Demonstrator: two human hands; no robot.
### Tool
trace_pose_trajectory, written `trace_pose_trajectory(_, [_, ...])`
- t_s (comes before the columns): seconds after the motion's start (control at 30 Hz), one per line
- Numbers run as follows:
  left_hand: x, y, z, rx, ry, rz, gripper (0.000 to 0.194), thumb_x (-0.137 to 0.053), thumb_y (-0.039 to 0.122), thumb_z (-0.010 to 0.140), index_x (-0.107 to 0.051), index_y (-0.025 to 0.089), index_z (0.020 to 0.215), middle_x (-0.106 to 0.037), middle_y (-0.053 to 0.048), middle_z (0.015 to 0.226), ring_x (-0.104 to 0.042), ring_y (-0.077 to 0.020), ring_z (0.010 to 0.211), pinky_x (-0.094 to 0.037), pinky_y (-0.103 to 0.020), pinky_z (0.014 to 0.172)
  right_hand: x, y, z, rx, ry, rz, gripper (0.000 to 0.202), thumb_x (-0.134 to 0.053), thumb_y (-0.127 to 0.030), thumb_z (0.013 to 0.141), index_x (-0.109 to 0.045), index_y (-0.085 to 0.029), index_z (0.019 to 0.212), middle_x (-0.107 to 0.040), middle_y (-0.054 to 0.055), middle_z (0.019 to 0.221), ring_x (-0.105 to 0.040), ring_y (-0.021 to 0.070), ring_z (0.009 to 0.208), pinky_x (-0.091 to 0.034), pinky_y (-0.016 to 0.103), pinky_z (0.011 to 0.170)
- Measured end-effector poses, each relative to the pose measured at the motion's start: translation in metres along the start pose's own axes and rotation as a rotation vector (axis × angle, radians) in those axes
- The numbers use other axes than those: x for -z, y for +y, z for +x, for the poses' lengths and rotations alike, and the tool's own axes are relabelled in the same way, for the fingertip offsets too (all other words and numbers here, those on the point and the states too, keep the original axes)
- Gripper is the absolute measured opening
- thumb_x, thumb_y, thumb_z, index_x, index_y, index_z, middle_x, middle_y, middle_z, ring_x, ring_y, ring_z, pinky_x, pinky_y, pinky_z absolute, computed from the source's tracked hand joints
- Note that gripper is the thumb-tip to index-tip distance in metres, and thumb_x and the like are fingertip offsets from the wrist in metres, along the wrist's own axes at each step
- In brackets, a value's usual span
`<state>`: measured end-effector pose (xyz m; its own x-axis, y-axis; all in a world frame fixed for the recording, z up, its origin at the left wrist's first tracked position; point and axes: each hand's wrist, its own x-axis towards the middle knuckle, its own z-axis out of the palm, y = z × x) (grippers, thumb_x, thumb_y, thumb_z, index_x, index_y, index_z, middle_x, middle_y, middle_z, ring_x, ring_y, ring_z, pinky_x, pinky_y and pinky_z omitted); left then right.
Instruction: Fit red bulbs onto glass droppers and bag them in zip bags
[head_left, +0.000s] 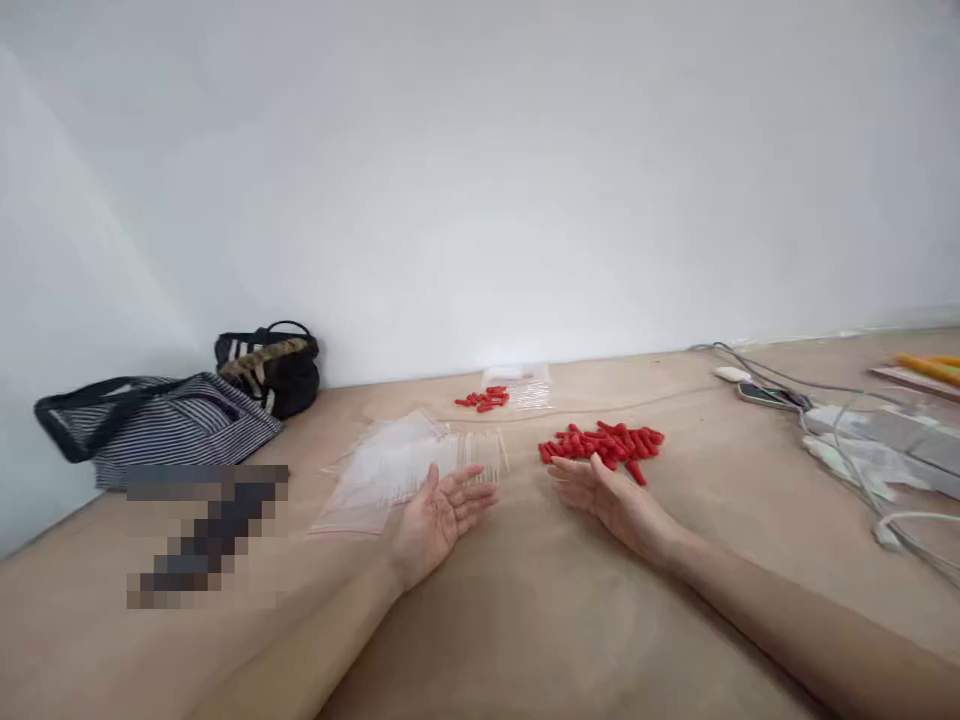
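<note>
My left hand [442,515] is palm up with its fingers stretched out and nothing in it. Just beyond it lie clear plastic zip bags [382,465] and a row of thin whitish sticks [480,452]. My right hand [604,500] is held on edge, fingers extended, also holding nothing. Right behind its fingertips is a heap of small red plastic pieces [611,440], peg-like in shape. Farther back sits a smaller group of the same red pieces [487,398], beside a clear bag [529,388] holding thin pale sticks.
To the left are a striped bag [172,425], a black bag [277,370] and a pixelated dark item [214,535]. At right lie a phone [769,396], cables [862,480], a white power strip [915,440] and yellow objects [930,370]. A white wall [480,180] bounds the table's back.
</note>
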<state>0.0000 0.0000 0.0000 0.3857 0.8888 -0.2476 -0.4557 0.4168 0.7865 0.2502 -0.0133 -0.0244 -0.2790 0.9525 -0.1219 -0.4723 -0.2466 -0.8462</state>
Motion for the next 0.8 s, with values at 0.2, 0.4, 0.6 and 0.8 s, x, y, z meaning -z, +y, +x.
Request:
trace_pose_trajectory(0.2, [0.003, -0.004, 0.003, 0.039, 0.098, -0.002, 0.050, -0.026, 0.044, 0.091, -0.058, 0.006, 0.096, -0.066, -0.014, 0.086, -0.063, -0.0206, 0.084, -0.038, -0.036, 0.092, 0.006, 0.001, 0.008, -0.021, 0.027, 0.116, 0.045, -0.031, -0.044, 0.089, -0.064, -0.014, 0.097, -0.060, 0.012, 0.111, -0.053, 0.0200, 0.108, -0.035, 0.037, 0.100])
trace_pose_trajectory(0.4, [0.002, -0.007, 0.002, -0.012, 0.075, 0.166, 0.050, -0.026, 0.047, 0.090, -0.059, 0.009, 0.093, -0.065, -0.013, 0.089, -0.061, -0.0207, 0.089, -0.038, -0.037, 0.094, 0.007, 0.001, 0.006, -0.041, 0.015, 0.048, 0.048, -0.032, -0.046, 0.088, -0.065, -0.012, 0.095, -0.063, 0.014, 0.104, -0.059, 0.0198, 0.096, -0.037, 0.037, 0.096])
trace_pose_trajectory(0.6, [-0.003, -0.020, -0.013, -0.407, -0.210, 1.238, 0.033, -0.054, 0.040, 0.078, -0.059, 0.022, 0.106, -0.056, -0.007, 0.118, -0.048, -0.0238, 0.111, -0.032, -0.042, 0.099, 0.003, 0.004, 0.001, 0.136, 0.063, -0.371, 0.040, -0.049, -0.050, 0.079, -0.066, -0.014, 0.086, -0.067, 0.009, 0.084, -0.061, 0.0171, 0.074, -0.046, 0.034, 0.076])
trace_pose_trajectory(0.8, [-0.010, -0.023, -0.022, -0.521, -0.359, 1.607, 0.036, -0.052, 0.031, 0.080, -0.054, 0.023, 0.115, -0.050, -0.007, 0.125, -0.045, -0.0233, 0.115, -0.035, -0.041, 0.097, -0.005, 0.002, -0.004, 0.444, -0.133, -1.158, 0.021, -0.051, -0.032, 0.079, -0.066, -0.018, 0.079, -0.065, 0.004, 0.074, -0.057, 0.0149, 0.068, -0.043, 0.026, 0.062])
